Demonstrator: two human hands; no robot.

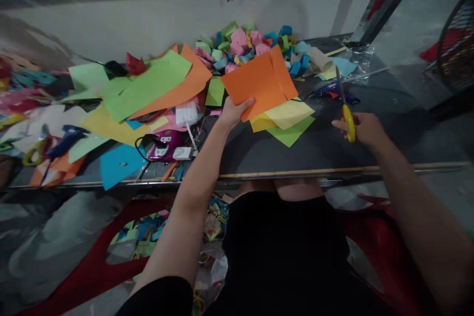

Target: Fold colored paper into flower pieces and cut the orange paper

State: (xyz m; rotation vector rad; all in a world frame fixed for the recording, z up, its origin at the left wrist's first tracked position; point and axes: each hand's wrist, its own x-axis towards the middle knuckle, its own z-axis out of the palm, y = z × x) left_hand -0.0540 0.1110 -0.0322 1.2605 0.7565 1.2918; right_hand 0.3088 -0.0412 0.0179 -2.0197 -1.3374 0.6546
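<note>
My left hand [236, 111] pinches the lower left edge of an orange sheet of paper [261, 81], thumb on top, and holds it tilted above the table. Fold or cut lines show near the sheet's right side. Beneath it, yellow paper [287, 114] and a green piece of paper [292, 131] lie on the dark tabletop. At the right, my right hand [361, 128] is closed around the yellow handles of a pair of scissors [347, 121], blades pointing away from me. The scissors are apart from the orange sheet. A dark blue glue gun [335, 91] lies just behind them.
Folded paper pieces [240, 44] are heaped against the wall. Loose green sheets [148, 84] spread over the left side, near a purple power strip [166, 145] with cords. Another blue glue gun [68, 139] and yellow-handled scissors [35, 152] lie far left. A fan [457, 49] stands at right.
</note>
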